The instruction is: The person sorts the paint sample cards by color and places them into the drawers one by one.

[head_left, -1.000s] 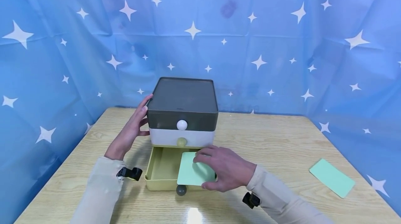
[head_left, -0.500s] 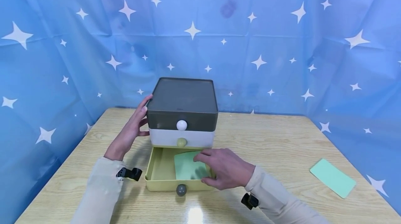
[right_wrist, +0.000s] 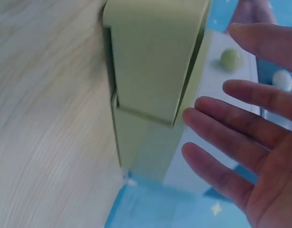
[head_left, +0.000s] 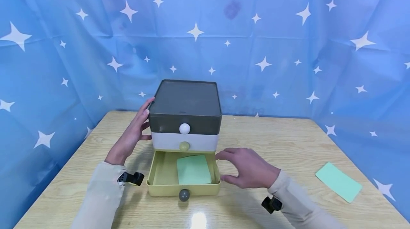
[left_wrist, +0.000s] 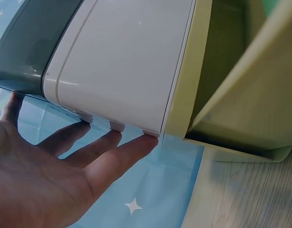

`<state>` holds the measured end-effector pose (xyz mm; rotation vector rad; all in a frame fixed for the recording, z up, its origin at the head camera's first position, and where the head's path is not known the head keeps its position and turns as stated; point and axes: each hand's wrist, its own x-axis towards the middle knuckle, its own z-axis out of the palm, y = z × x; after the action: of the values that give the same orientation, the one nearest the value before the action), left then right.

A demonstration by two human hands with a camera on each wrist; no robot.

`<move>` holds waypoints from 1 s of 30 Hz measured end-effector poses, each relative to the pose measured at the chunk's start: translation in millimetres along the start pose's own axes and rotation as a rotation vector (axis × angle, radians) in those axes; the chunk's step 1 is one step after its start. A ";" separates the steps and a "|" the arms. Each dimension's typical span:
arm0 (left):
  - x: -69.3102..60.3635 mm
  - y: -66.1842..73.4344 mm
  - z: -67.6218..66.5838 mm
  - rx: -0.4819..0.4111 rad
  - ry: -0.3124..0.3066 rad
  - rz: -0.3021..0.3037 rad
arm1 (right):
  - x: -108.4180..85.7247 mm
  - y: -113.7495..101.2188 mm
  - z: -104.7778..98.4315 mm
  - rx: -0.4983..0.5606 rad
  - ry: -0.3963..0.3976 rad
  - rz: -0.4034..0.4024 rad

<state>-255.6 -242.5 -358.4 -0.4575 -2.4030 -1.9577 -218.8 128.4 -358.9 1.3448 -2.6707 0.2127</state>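
Note:
A small drawer unit (head_left: 185,97) with dark grey, white and yellow-green tiers stands on the table. Its lowest drawer (head_left: 164,190) is pulled out, showing a dark grey round knob (head_left: 184,195). Inside, toward the right, lies a mint-green rectangular sheet (head_left: 193,170). My left hand (head_left: 131,134) rests on the unit's left side; in the left wrist view its fingertips (left_wrist: 150,138) touch the white tier. My right hand (head_left: 251,168) is just right of the drawer, fingers spread and holding nothing. The right wrist view shows its bare palm (right_wrist: 279,190) beside the drawer's outer wall.
Another mint-green sheet (head_left: 338,182) lies on the wooden table (head_left: 269,136) at the far right. A blue curtain with white stars (head_left: 198,54) hangs behind and along both sides. A white knob (head_left: 184,128) and a yellow-green knob (head_left: 184,146) stick out from the upper tiers.
The right hand has let go of the mint-green sheet, which dropped from above the drawer's front edge into the drawer. That hand then moved off to the right. The left hand stays put.

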 end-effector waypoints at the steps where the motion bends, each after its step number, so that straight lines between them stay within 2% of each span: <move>1: -0.1 -0.1 0.1 -0.003 0.000 0.000 | -4.1 4.1 -0.4 -0.017 0.015 0.007; 5: 0.1 -0.4 1.0 -0.004 0.001 -0.003 | -26.8 22.1 -0.3 -0.046 0.039 0.063; 17: -2.0 0.5 -1.3 -0.002 0.004 -0.002 | -122.8 94.0 3.9 0.016 -0.005 0.393; 24: -1.9 0.5 -0.9 0.005 0.011 0.004 | -170.5 132.0 3.2 0.022 -0.048 0.580; 30: -0.1 1.0 1.1 0.003 0.008 0.004 | -205.2 159.7 1.3 -0.025 -0.037 0.676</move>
<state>-255.0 -241.4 -357.7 -0.4532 -2.3984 -1.9495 -226.6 383.4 -409.2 0.3929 -3.0414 0.2203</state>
